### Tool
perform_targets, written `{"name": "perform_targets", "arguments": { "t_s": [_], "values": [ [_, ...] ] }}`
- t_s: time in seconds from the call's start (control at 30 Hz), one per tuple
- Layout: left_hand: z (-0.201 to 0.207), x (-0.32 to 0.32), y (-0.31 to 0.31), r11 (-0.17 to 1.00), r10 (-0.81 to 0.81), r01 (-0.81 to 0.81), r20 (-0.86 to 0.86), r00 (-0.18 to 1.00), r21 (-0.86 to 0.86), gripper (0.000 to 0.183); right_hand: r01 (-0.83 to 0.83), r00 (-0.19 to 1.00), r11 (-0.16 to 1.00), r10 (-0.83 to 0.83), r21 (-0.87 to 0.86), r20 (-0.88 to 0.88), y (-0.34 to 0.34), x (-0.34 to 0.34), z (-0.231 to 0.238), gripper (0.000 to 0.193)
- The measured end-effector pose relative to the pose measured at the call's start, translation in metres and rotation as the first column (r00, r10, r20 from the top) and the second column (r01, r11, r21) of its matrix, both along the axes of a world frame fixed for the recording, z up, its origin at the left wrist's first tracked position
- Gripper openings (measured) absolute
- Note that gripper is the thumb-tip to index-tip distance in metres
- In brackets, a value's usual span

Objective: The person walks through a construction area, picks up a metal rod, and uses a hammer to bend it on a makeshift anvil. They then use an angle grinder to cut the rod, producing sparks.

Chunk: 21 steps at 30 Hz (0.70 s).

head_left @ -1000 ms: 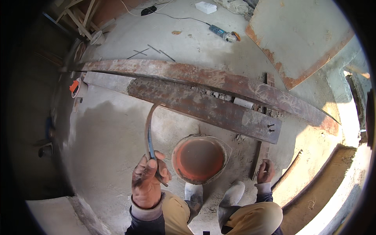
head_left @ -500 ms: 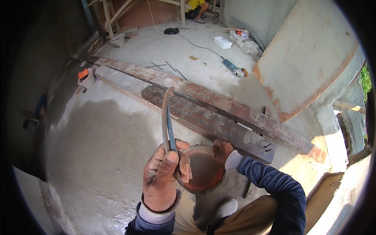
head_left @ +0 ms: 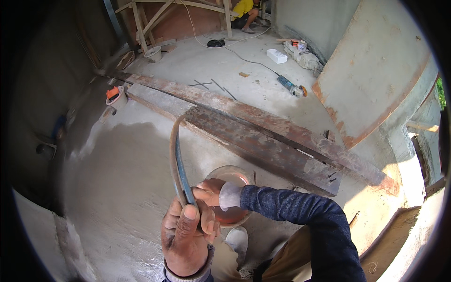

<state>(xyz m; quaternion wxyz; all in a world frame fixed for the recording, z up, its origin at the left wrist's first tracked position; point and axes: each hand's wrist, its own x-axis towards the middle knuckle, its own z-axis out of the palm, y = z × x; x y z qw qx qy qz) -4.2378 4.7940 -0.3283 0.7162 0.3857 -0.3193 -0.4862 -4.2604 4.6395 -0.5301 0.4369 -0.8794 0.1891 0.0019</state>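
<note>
- Left hand [head_left: 185,237] pinches the bent strip [head_left: 174,162] low, maybe so its top stands free.
- Right hand [head_left: 212,191] is at the strip, near the bucket [head_left: 230,169]; I cannot tell if it pinches.

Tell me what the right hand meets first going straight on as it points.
Likely the curved strip held in the left hand; the right hand looks close beside it, though depth is unclear.

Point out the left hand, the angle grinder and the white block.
Left hand [head_left: 187,237]: head view, middle of the hand.
Angle grinder [head_left: 288,84]: head view, on its body.
White block [head_left: 276,56]: head view, near its middle.
</note>
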Motion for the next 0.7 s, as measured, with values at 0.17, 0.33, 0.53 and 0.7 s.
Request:
{"name": "perform_targets", "arguments": {
  "t_s": [0.17,0.33,0.53,0.7],
  "values": [
    [0.011,-0.007,0.005,0.991,0.133,-0.134,0.050,0.990,0.028,0.032,-0.016,0.994,0.933,-0.022,0.360,0.103,0.030,0.035,0.050,0.029],
    [0.013,-0.007,0.007,0.994,0.108,-0.111,0.093,0.990,0.017,0.036,-0.177,0.983,0.409,0.023,0.895,0.183,0.047,0.065,0.060,0.034],
    [0.001,0.007,-0.001,0.999,-0.022,0.011,0.221,0.975,0.053,0.039,-0.226,0.964,0.594,0.023,0.772,0.264,0.056,0.064,0.047,0.034],
    [-0.004,0.012,-0.025,0.979,-0.203,0.185,0.268,0.942,0.089,0.040,-0.114,0.966,0.982,0.075,0.148,0.246,0.034,0.032,0.039,0.034]
  ]
}}
